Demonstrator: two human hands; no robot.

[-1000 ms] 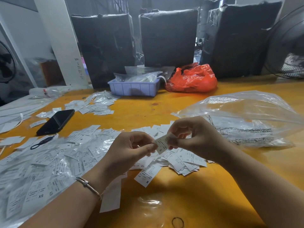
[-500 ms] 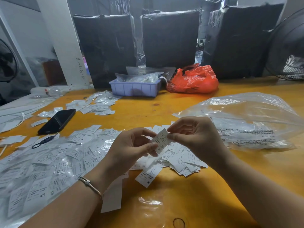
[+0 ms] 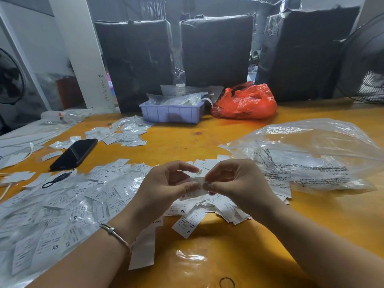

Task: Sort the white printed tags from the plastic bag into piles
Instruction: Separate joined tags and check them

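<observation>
Hands meet over the middle heap: left hand (image 3: pixel 164 183) and right hand (image 3: pixel 234 179) both pinch one white tag (image 3: pixel 197 180) between fingertips, raised just above the loose tags (image 3: pixel 218 204). Best bet is probably to turn it print-up, read the size, then drop it on the matching pile. Clear plastic bag (image 3: pixel 311 154) sits just right, on a yellow-orange table (image 3: pixel 311 225). Phone (image 3: pixel 73 153), lilac tray (image 3: pixel 172 113), and red bag (image 3: pixel 247 102) sit farther back, in front of black wrapped bundles.
</observation>
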